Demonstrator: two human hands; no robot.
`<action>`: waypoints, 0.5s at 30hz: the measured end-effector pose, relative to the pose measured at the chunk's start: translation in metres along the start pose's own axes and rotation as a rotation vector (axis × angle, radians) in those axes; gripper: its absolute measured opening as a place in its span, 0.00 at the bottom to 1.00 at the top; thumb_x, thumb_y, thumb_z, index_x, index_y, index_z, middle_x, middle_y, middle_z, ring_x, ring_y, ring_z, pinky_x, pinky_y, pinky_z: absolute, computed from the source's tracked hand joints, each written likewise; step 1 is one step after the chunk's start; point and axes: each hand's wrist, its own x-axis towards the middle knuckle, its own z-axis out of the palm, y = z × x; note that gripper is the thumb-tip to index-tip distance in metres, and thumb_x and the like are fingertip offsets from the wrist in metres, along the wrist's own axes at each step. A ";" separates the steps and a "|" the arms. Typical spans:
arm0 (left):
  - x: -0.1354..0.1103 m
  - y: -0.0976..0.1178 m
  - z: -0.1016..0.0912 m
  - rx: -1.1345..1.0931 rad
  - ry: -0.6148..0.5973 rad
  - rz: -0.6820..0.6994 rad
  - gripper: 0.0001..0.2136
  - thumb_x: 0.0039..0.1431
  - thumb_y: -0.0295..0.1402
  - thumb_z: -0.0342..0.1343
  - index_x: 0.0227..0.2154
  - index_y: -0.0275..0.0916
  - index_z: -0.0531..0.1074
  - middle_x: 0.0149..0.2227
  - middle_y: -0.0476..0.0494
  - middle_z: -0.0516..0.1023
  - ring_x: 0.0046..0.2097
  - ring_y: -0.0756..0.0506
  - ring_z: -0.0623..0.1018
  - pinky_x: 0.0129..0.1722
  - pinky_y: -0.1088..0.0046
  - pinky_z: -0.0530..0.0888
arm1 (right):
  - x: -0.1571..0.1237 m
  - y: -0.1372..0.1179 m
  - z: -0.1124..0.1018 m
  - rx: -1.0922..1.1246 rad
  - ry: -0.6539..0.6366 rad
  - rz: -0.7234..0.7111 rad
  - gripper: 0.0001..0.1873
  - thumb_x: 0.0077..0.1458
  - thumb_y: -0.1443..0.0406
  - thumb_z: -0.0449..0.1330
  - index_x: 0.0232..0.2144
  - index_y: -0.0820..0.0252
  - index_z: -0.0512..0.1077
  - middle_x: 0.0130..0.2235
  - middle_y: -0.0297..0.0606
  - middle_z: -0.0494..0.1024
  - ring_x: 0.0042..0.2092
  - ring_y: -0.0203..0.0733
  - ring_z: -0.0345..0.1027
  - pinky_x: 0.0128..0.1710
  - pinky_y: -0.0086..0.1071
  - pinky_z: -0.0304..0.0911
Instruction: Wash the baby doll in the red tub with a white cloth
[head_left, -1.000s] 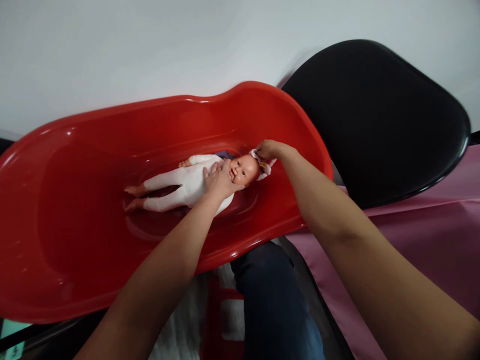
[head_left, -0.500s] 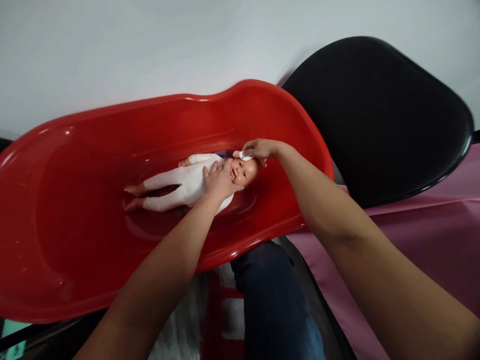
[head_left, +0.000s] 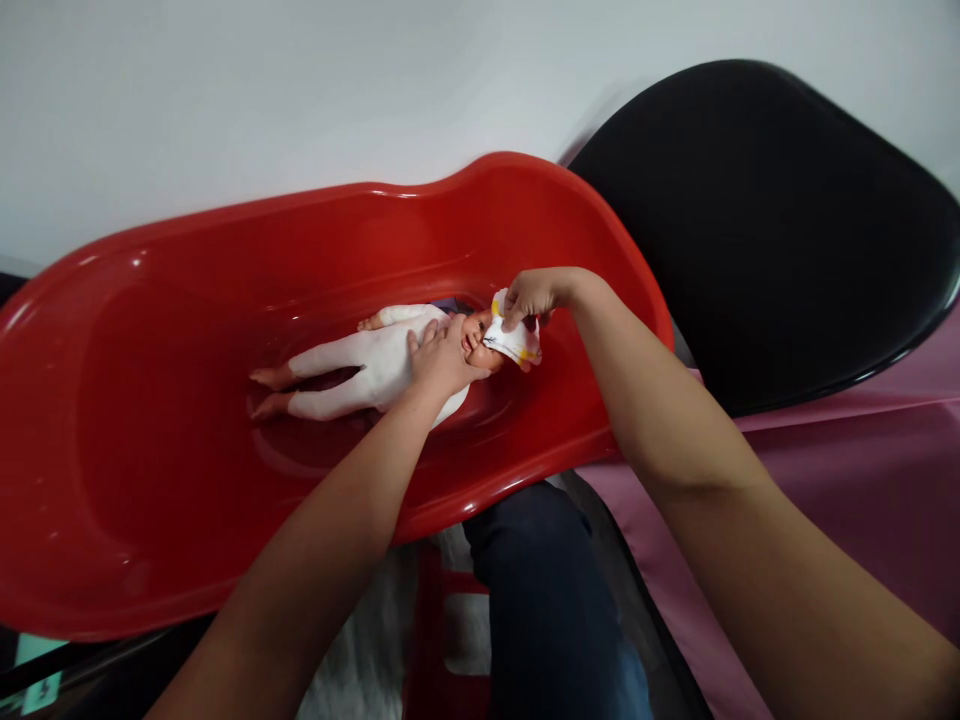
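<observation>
A baby doll [head_left: 352,365] in a white suit lies on its back in a red plastic baby tub [head_left: 150,420], head to the right. My left hand [head_left: 439,358] rests on the doll's chest and neck with fingers curved around it. My right hand [head_left: 529,295] pinches a small white cloth [head_left: 511,338] with yellow marks and presses it over the doll's face and forehead.
A black rounded chair seat [head_left: 750,220] sits behind the tub on the right. A pink sheet [head_left: 862,470] covers the surface at right. My dark trouser leg [head_left: 547,600] and a red stool [head_left: 431,640] show below the tub. A pale wall lies behind.
My right hand brought the cloth from behind the doll's head over its forehead and now down across the face. My left hand stayed on the doll's chest.
</observation>
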 end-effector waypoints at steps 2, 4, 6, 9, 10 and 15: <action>0.000 0.000 0.000 -0.004 -0.002 -0.007 0.50 0.55 0.56 0.69 0.76 0.50 0.53 0.75 0.39 0.63 0.78 0.29 0.53 0.76 0.39 0.47 | -0.001 0.002 -0.001 -0.031 -0.027 0.006 0.14 0.52 0.64 0.77 0.41 0.63 0.82 0.32 0.41 0.83 0.34 0.45 0.79 0.33 0.32 0.72; 0.000 0.000 0.000 -0.010 -0.005 -0.008 0.51 0.55 0.57 0.69 0.76 0.48 0.53 0.75 0.39 0.63 0.78 0.29 0.53 0.76 0.39 0.47 | -0.001 0.005 -0.001 -0.069 -0.057 0.005 0.15 0.51 0.62 0.77 0.40 0.63 0.83 0.34 0.42 0.84 0.37 0.47 0.80 0.35 0.33 0.73; 0.000 0.000 0.000 -0.011 -0.002 -0.004 0.51 0.54 0.59 0.69 0.76 0.47 0.53 0.75 0.39 0.63 0.78 0.29 0.53 0.76 0.39 0.47 | -0.002 0.006 -0.002 -0.083 -0.104 -0.007 0.15 0.51 0.60 0.77 0.39 0.63 0.84 0.36 0.44 0.85 0.39 0.49 0.81 0.37 0.33 0.72; -0.001 0.000 -0.001 -0.010 0.009 0.001 0.52 0.54 0.61 0.67 0.76 0.47 0.53 0.75 0.38 0.64 0.78 0.29 0.54 0.76 0.39 0.47 | -0.004 0.003 -0.005 -0.088 -0.223 -0.010 0.19 0.52 0.56 0.76 0.40 0.66 0.84 0.38 0.46 0.86 0.43 0.48 0.81 0.41 0.31 0.71; -0.001 0.000 0.000 -0.011 0.012 0.001 0.52 0.54 0.62 0.67 0.76 0.48 0.54 0.75 0.38 0.64 0.78 0.29 0.54 0.76 0.40 0.48 | -0.006 0.002 -0.006 -0.100 -0.238 0.008 0.23 0.53 0.54 0.75 0.41 0.69 0.83 0.39 0.46 0.86 0.45 0.48 0.81 0.43 0.30 0.71; 0.001 -0.002 0.001 -0.008 0.011 0.000 0.50 0.55 0.60 0.67 0.76 0.47 0.54 0.75 0.38 0.63 0.78 0.30 0.54 0.76 0.39 0.47 | -0.017 0.005 -0.001 -0.121 -0.061 0.090 0.24 0.59 0.52 0.70 0.47 0.66 0.82 0.46 0.45 0.85 0.54 0.52 0.77 0.52 0.34 0.70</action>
